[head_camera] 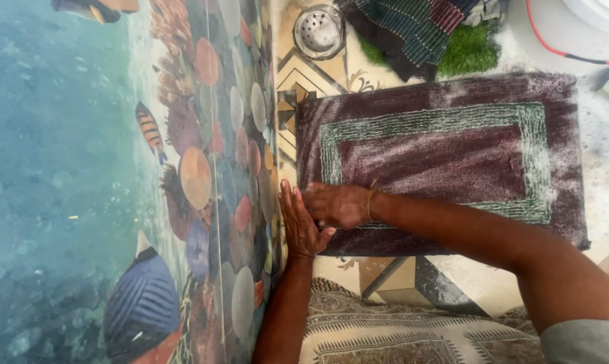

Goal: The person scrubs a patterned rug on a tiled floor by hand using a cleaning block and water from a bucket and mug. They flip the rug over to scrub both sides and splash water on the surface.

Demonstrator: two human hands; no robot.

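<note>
A dark maroon mat (446, 162) with a pale green rectangular border lies flat on the patterned tile floor, dusted with white foam or powder. My right hand (338, 204), a thin bangle at its wrist, rests on the mat's near left edge with its fingers curled over that edge. My left hand (299, 224) lies just beside it with fingers spread and the palm flat at the mat's corner, close to the foot of the wall.
A wall of underwater fish-picture tiles (116, 182) fills the left side. A round metal drain cover (318, 30) sits at the top, beside a striped dark cloth (412, 27) and a green turf piece (469, 48). A white tub (560, 30) stands top right. Patterned fabric (399, 330) lies below.
</note>
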